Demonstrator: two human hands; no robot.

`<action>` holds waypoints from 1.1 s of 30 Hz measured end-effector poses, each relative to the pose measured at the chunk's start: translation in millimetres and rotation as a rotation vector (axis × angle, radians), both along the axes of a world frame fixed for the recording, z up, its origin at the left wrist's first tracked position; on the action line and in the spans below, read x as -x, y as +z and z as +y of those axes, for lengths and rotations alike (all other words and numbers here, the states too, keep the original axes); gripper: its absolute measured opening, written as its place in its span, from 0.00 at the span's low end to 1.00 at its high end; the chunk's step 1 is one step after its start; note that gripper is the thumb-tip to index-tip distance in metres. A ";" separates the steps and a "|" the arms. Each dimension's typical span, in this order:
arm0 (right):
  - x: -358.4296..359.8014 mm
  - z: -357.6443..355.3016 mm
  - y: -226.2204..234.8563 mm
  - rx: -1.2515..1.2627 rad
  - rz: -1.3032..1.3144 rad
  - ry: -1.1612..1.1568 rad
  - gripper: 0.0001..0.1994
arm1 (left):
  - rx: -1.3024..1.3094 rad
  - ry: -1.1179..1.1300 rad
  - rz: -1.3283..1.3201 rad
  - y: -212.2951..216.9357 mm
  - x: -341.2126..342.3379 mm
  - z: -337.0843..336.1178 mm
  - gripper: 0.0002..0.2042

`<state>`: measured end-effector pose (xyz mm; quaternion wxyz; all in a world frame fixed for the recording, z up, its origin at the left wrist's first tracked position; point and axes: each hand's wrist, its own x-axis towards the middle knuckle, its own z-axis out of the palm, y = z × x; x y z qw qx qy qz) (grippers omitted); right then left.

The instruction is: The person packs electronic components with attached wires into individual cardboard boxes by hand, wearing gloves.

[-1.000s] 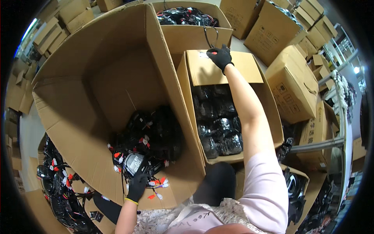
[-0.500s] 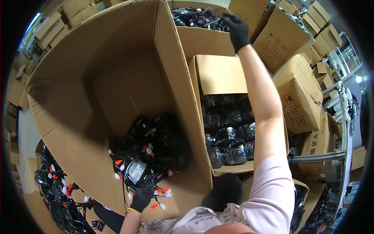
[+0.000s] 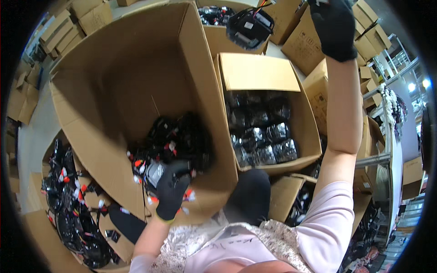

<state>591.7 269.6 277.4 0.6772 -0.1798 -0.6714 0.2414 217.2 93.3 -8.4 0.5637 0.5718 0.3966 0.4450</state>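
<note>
My right hand (image 3: 332, 29), in a black glove, is raised at the upper right, its fingers partly cut off by the frame. A black instrument display (image 3: 249, 28) hangs in the air left of it, its coloured wires running up out of view; the fingers appear closed on these wires, with a small white piece showing. In the large carton, my gloved left hand (image 3: 173, 189) hovers with its fingers half curled and apart. Beneath and behind it lies another instrument display (image 3: 154, 173), partly hidden. A pile of black displays (image 3: 186, 136) with red and white connectors lies beyond.
The large carton's right wall (image 3: 200, 77) stands between it and a carton of black wrapped bundles (image 3: 261, 139). More wired units (image 3: 68, 200) lie at the left. A far carton (image 3: 216, 16) holds similar units. Metal shelving (image 3: 375, 159) borders the right.
My right hand has come up and rightward from the far carton, with an instrument display now hanging free of it. My left hand has moved up across the display in the large carton.
</note>
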 end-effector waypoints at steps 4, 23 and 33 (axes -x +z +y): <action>45.8 -79.1 -6.6 0.049 0.005 0.200 0.21 | -0.284 0.093 -0.107 34.9 -52.5 8.6 0.44; -30.9 -279.1 -61.1 0.273 0.695 0.599 0.38 | 0.687 -0.792 -1.285 -9.3 -85.8 -29.1 0.40; 22.1 -335.1 -95.7 0.372 0.349 0.563 0.38 | 0.813 -0.636 -1.319 12.5 -52.9 -83.0 0.35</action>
